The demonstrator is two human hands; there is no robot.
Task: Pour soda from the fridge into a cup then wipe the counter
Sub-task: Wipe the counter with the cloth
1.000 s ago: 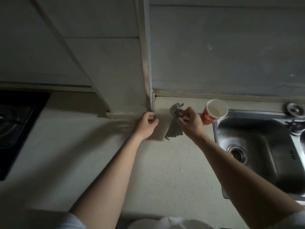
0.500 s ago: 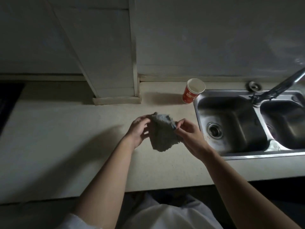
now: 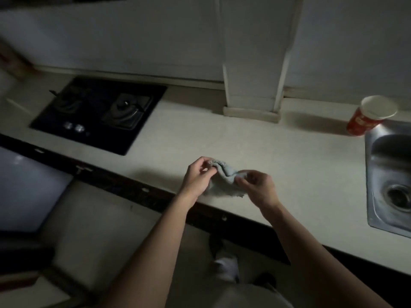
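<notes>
While left hand [image 3: 197,177], right hand [image 3: 259,185] pinch crumpled fuzzy cloth [image 3: 225,174]: counter [image 3: 289,156] smooth.

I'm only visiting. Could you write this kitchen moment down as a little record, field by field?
place: counter between a black stove and a steel sink
left hand: pinches one end of the grey cloth
right hand: pinches the other end
cloth: bunched, low near the counter's front edge; cannot tell if it touches
cup: red paper, stands by the sink's corner; contents not visible
</notes>
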